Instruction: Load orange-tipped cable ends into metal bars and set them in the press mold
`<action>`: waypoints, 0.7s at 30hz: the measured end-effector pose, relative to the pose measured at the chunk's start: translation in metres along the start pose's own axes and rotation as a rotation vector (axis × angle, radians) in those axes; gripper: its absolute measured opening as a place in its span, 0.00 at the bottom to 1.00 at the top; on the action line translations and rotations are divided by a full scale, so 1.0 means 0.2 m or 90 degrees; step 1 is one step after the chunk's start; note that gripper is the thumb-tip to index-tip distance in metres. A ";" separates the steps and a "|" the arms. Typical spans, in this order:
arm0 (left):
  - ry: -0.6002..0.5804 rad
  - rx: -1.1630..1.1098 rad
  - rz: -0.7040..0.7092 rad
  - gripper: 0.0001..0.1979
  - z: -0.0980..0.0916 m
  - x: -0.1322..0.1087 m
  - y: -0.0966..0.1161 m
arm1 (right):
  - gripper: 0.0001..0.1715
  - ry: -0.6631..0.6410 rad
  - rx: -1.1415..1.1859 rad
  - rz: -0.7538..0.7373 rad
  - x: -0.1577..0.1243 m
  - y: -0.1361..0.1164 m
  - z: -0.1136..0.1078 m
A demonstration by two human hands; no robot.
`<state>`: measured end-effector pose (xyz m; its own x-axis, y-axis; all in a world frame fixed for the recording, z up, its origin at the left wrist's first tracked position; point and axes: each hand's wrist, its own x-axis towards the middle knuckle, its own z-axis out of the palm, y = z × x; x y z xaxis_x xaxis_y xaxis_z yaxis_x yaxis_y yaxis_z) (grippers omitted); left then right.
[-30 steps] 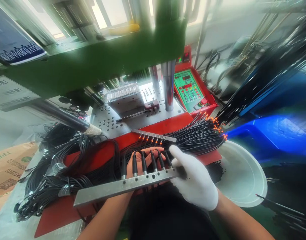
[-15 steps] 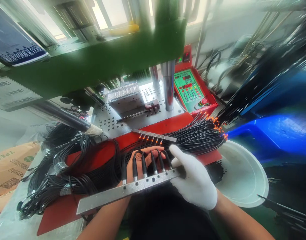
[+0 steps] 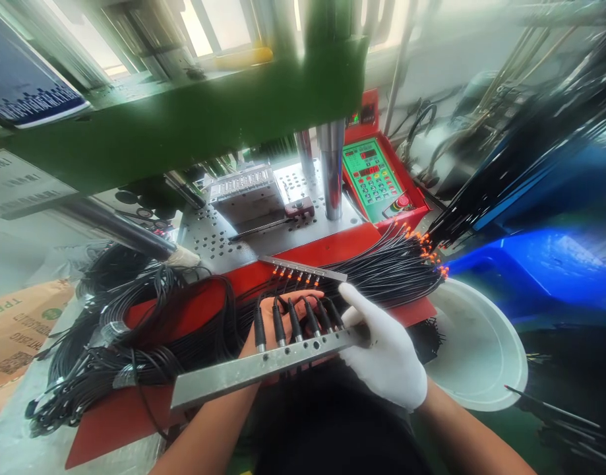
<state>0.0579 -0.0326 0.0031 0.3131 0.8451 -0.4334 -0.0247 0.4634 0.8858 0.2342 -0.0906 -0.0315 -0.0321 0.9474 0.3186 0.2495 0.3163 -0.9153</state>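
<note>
My right hand, in a white glove, grips the right end of a long metal bar, thumb raised above it. A row of black cable plugs with silver ends stands upright along the bar. Behind the plugs is my bare left hand, its fingers curled about their black cables; the plugs hide part of it. Just beyond my hands, a second metal strip with several orange-tipped cable ends lies on the black cables.
A green press holds a metal mould on its perforated plate. Bundled black cables lie left on a red board. To the right are orange-tipped cables, a red control box and a pale round tub.
The metal bar and its plugs have shifted a little right and its left end has risen. Both hands keep their hold, with the left fingers still behind the plugs.
</note>
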 end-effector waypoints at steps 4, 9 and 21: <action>0.011 0.074 0.043 0.17 -0.03 0.00 -0.01 | 0.42 0.014 0.031 0.030 0.01 -0.02 -0.01; -0.079 0.150 0.001 0.14 -0.03 -0.07 0.01 | 0.28 0.001 0.124 0.169 0.07 -0.07 -0.08; -0.123 0.085 -0.060 0.15 -0.02 -0.12 0.01 | 0.24 -0.087 0.296 0.303 0.09 -0.05 -0.13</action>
<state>0.0468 -0.0516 0.0147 0.4835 0.7274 -0.4870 0.1350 0.4877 0.8625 0.2558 -0.0781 -0.0103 -0.1510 0.9769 -0.1511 -0.1753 -0.1769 -0.9685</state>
